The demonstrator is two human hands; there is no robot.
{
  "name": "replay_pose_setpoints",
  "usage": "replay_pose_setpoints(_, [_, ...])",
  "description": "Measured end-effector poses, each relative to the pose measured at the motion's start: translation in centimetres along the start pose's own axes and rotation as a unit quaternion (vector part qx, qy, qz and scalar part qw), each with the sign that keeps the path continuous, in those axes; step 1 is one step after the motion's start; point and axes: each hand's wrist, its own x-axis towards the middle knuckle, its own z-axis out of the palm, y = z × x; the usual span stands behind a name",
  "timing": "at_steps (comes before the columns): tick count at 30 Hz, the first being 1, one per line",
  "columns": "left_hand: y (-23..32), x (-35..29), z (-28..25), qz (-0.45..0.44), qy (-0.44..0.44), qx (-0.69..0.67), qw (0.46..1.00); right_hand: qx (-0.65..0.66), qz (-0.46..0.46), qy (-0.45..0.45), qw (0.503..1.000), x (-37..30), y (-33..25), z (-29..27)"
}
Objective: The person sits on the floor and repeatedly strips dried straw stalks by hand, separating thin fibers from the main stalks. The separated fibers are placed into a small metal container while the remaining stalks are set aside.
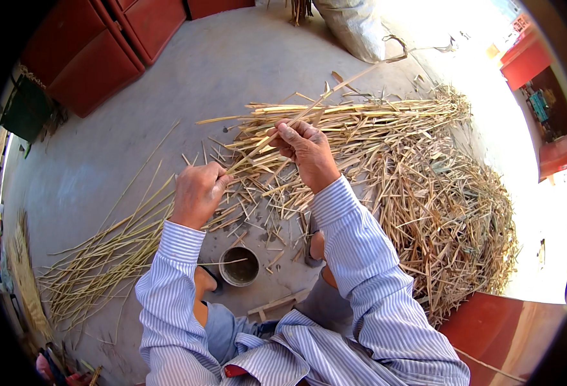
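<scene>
My left hand (198, 195) is closed in a fist around the lower part of a long dry plant stalk (346, 82). Farther up, my right hand (306, 151) pinches the same stalk between thumb and fingers. From there the stalk slants to the upper right, ending in a curled, withered leaf. Beneath and beyond my right hand lies a bundle of straw-coloured stalks (360, 125), its cut ends toward the left. Thin, bare yellowish stalks (97, 270) are spread on the floor left of my left hand.
Between my feet stands a round metal bowl (240, 284), dark inside, with a thin stalk across it. Loose dry leaves are heaped (450, 219) on the right. Red cabinets (94, 58) stand far left, a white sack (354, 29) at the back. A wooden piece (277, 303) lies near me.
</scene>
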Motion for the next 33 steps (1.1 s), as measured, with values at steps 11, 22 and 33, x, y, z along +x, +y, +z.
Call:
replay_pose_setpoints(11, [-0.6, -1.4, -0.9, 0.027, 0.019, 0.058, 0.998, -0.037, 0.029, 0.031, 0.998, -0.1, 0.6, 1.5])
replay_pose_setpoints(22, [-3.9, -3.2, -2.0, -0.179, -0.130, -0.177, 0.959, -0.032, -0.035, -0.019, 0.999, 0.6, -0.7, -0.5])
replay_pose_setpoints(33, [-2.7, -3.5, 3.2, -0.249, -0.090, -0.470, 0.842, -0.131, -0.021, -0.088, 0.987, -1.3, -0.7, 1.3])
